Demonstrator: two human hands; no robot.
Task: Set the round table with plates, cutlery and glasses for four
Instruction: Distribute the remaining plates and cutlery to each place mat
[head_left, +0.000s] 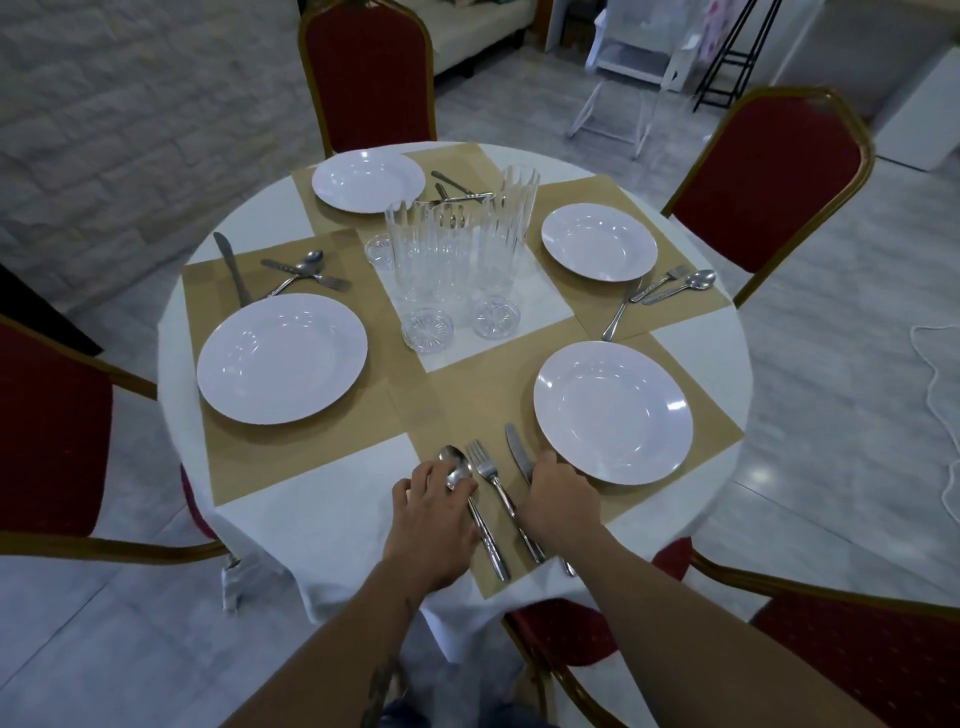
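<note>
Head view shows our left grip (431, 519) curled over the bowl of the polished steel spoon (452, 457) at lower centre of the frame, on the tan rectangular placemat (467, 400). Our right grip (558, 499) covers the steel table knife (514, 441), just beside the round white plate (613, 410); we cannot tell whether it pinches or only presses. The steel fork (485, 467) lies between them. The handles end near the edge of the round white-clothed worktop (311, 514), so a careless pull could tip cutlery to the floor or drag the placemat askew.
</note>
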